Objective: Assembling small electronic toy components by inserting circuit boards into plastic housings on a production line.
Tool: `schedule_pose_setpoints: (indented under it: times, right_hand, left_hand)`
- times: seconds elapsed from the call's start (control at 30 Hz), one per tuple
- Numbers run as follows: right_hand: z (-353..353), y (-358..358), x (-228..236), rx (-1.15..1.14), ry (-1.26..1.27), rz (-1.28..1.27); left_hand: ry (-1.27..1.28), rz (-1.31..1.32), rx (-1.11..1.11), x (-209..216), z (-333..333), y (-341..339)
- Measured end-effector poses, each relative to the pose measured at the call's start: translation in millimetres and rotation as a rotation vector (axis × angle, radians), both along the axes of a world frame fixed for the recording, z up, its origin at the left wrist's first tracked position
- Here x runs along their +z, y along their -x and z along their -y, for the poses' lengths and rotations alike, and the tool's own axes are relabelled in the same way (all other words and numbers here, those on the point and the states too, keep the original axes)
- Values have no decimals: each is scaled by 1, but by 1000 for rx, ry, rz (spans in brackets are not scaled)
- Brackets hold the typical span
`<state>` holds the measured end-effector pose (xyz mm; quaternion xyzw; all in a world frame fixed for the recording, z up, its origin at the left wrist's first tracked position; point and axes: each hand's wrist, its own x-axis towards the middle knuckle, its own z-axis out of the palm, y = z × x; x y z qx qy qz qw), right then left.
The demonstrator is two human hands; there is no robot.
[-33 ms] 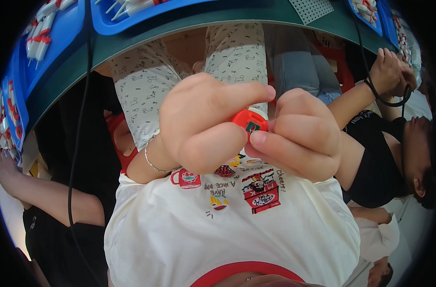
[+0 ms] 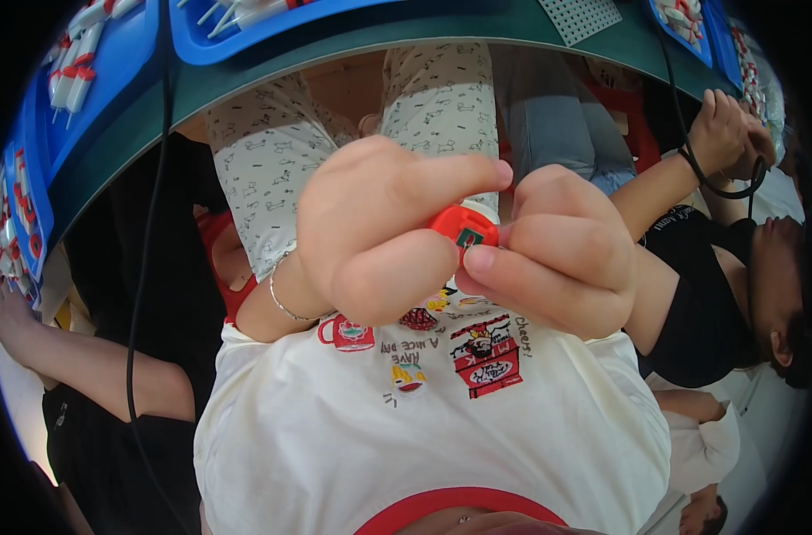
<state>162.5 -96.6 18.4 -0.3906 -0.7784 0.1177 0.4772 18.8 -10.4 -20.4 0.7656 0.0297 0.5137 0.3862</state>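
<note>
Pinching a small round red part (image 2: 488,228) between them, the 2 bare hands meet just above the centre of the frame, in front of a white shirt (image 2: 308,428). A small dark green inset (image 2: 468,239) shows on the face of the part. The left hand (image 2: 379,232) has its thumb and bent fingers clamped on the part's left side, with the forefinger stretched across above it, its tip pointing right. The right hand (image 2: 562,254) has its thumb and fingers together on the lower right edge; whether they also pinch some finer bit is hidden.

For good control, the left grip should probably act as the steady clamp, firm but not squeezing, while the right fingertips do the fine work. Pressing lightly near the inset seems wise, since a hard push could make so small a piece slip. Turning its face toward the eyes and bracing the hands against each other would likely help aim.

At the upper edge of the frame, a green table (image 2: 335,53) carries a blue tray (image 2: 237,52) of white and red pieces (image 2: 259,13). A perforated plate (image 2: 580,18) lies right of it.
</note>
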Motion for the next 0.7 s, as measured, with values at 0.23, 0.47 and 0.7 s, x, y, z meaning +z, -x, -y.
schedule_pose_setpoints:
  times: [0.23, 0.47, 0.7]
  right_hand:
    - [0, -2, -1, 55, 87, -117]
    - [-4, -5, 9, 24, -3, 62]
    - [-6, -5, 10, 19, -75, 125]
  left_hand:
    - [20, -167, -137, 11, -2, 14]
    - [-71, -109, -95, 12, -3, 12]
    - [-25, -100, -233, 11, -10, 11]
